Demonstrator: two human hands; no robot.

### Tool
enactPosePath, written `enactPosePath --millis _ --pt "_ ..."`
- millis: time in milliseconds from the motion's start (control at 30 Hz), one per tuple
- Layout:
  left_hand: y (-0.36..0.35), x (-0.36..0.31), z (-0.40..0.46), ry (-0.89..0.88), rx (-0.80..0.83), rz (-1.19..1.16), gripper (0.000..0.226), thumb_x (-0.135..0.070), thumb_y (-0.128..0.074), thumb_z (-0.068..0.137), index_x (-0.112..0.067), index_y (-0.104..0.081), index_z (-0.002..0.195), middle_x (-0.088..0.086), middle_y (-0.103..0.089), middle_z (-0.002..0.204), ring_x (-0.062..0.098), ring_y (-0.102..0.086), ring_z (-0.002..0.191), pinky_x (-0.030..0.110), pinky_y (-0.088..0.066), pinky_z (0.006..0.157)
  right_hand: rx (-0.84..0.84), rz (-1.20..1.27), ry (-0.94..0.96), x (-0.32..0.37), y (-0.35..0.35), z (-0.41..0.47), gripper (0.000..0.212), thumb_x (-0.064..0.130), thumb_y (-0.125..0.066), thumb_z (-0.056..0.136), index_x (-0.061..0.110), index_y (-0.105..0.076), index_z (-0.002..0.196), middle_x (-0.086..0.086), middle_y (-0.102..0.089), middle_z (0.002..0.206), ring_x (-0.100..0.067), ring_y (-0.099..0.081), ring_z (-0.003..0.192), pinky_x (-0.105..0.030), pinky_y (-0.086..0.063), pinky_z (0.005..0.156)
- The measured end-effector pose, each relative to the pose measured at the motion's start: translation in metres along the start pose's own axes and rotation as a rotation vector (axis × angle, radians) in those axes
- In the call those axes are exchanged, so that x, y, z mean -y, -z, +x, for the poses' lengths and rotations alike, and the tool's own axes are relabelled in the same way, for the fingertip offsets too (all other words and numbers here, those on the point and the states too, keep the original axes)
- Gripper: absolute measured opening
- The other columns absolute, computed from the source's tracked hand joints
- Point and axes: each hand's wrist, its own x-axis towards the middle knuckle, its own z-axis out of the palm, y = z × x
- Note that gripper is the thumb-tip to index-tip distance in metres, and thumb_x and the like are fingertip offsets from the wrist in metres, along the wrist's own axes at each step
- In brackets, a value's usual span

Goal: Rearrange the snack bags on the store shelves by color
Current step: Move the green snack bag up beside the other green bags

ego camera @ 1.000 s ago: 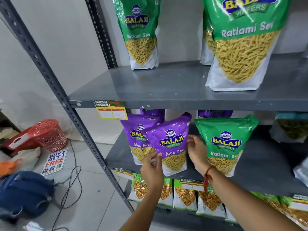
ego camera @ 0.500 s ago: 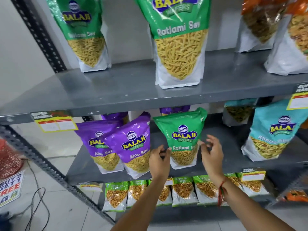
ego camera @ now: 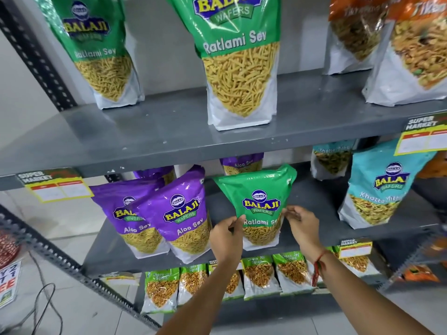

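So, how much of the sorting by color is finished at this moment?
Done: two purple Aloo Sev bags stand together on the middle shelf, and teal bags group further right. In hand: the left hand and right hand pinch the green Ratlami Sev bag. Left: moving it up beside the upper green bags.

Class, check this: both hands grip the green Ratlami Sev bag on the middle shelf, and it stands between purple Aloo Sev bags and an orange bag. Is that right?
Not quite. The head view shows the green Ratlami Sev bag, gripped by the left hand and right hand, standing between purple Aloo Sev bags and a teal Khatta Mitha bag, not an orange one.
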Motion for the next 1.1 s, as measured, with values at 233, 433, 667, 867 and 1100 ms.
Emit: enactPosePath --millis 233,433,667,867,1100 --pt "0.028 -0.025 -0.045 -0.055 0.011 -0.02 0.038 -0.039 -0.066 0.087 -0.021 -0.054 0.056 -0.009 -0.038 0.037 0.0 -0.044 0.042 0.016 -0.017 0.042 -0.062 0.048 0.084 0.016 0.037 -0.063 0.01 0.019 -0.061 0.089 0.014 -0.069 0.087 -0.004 -0.068 0.08 -0.017 -0.063 0.078 -0.018 -0.044 0.062" --pt "0.094 -0.054 -0.069 -0.138 -0.111 -0.139 0.035 -0.044 -0.063 0.088 -0.02 -0.057 0.063 -0.007 -0.053 0.052 0.005 -0.045 0.048 0.024 -0.032 0.047 -0.036 0.121 0.272 0.073 0.051 -0.121 0.011 0.018 -0.057 0.09 0.015 -0.066 0.084 -0.001 -0.07 0.081 -0.006 -0.06 0.071 -0.008 -0.043 0.06" --pt "0.206 -0.116 -0.042 -0.252 -0.398 -0.288 0.023 -0.029 -0.07 0.085 -0.009 -0.07 0.074 -0.006 -0.06 0.058 0.0 -0.048 0.051 0.011 -0.038 0.054 -0.011 0.269 0.512 0.187 0.017 -0.149 0.007 0.02 -0.06 0.087 0.018 -0.065 0.082 -0.001 -0.07 0.079 -0.003 -0.06 0.071 -0.015 -0.045 0.063" --pt "0.296 -0.151 0.03 -0.343 -0.539 -0.352 0.024 -0.027 -0.071 0.084 -0.016 -0.065 0.063 -0.002 -0.048 0.053 0.007 -0.04 0.053 0.029 -0.037 0.055 0.047 0.361 0.735 0.302 -0.031 -0.134 0.004 0.02 -0.062 0.086 0.019 -0.063 0.083 0.005 -0.065 0.074 -0.002 -0.058 0.069 -0.014 -0.043 0.065" --pt "0.349 -0.164 0.119 -0.342 -0.58 -0.356 0.022 -0.03 -0.071 0.084 -0.026 -0.067 0.063 -0.009 -0.06 0.056 0.006 -0.049 0.057 0.029 -0.043 0.063 0.09 0.33 0.882 0.383 -0.091 -0.086 0.01 0.021 -0.062 0.087 0.012 -0.065 0.089 -0.002 -0.066 0.077 -0.016 -0.06 0.073 -0.024 -0.042 0.064"
